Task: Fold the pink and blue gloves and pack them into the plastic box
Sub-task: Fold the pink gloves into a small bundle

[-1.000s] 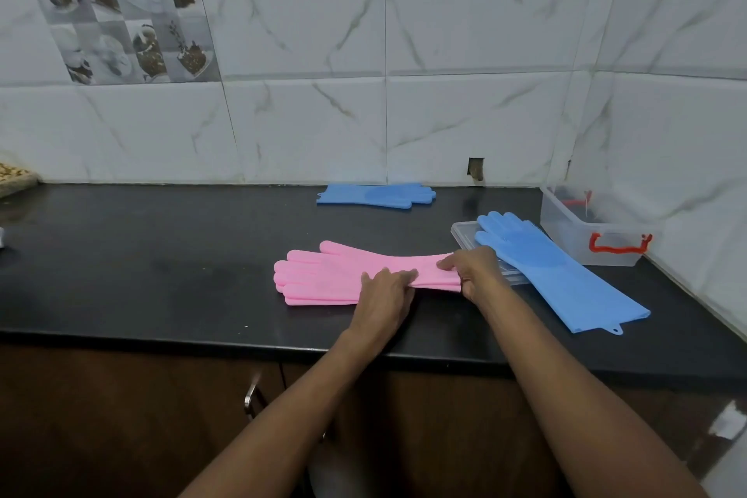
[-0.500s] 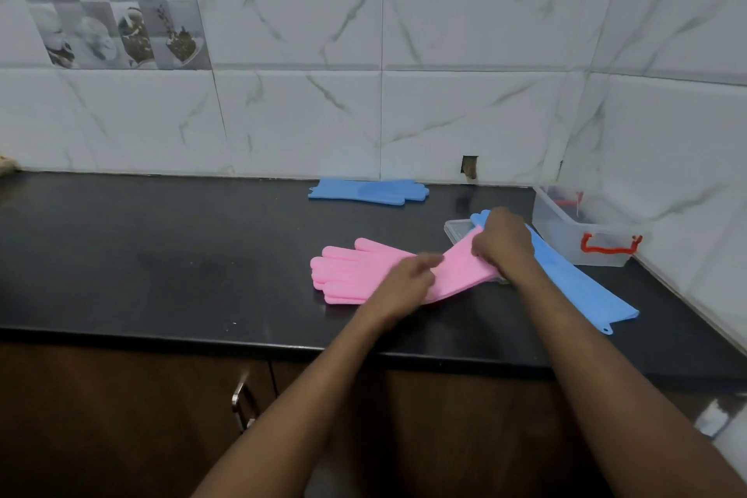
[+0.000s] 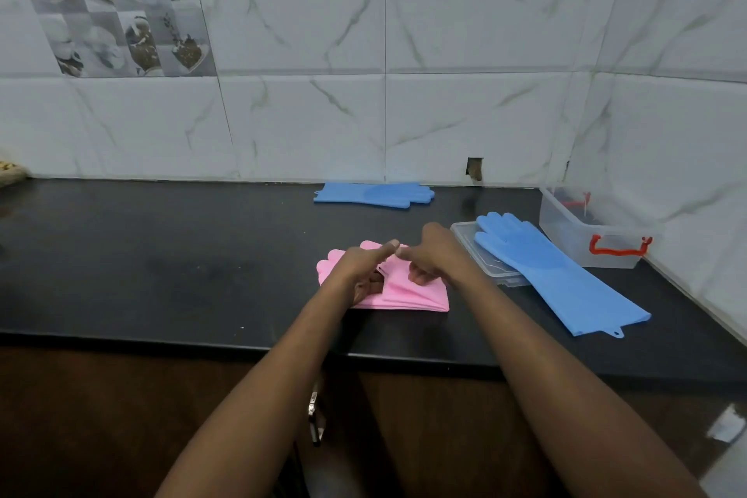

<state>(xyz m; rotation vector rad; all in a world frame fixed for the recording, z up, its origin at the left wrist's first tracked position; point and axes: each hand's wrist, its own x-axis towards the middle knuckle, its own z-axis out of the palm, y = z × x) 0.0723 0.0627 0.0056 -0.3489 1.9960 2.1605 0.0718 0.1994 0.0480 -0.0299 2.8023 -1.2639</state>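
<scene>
In the head view both my hands are low over the pair of soft pink rubbery gloves (image 3: pixel 408 293). The gloves lie stacked on the black stone desk (image 3: pixel 161 255) just in front of me, finger ends pointing left and the cuff end doubled back over the palm part. My left hand (image 3: pixel 359 267) has its lower fingers curled into the fold while the forefinger sticks out straight. My right hand (image 3: pixel 432 255) pinches the turned-over cuff edge with curled fingers. One long blue rubbery glove (image 3: pixel 558 275) lies to my right, its finger end resting across a flat clear plastic lid (image 3: pixel 465 237) and its cuff towards the front edge of the desk. A second blue glove (image 3: pixel 376 194) lies flat at the back by the tiled wall. The clear plastic box with red handles (image 3: pixel 586 239) stands open in the far right corner, just beside the lid. I judge the pink gloves to be light, limp and springy, more tacky than slippery and in no way fragile. The fold will likely try to open once I let go. I think the best hold is across the folded bundle, thumb on top and fingers underneath, so that every layer is clamped together when I carry it to the box.
</scene>
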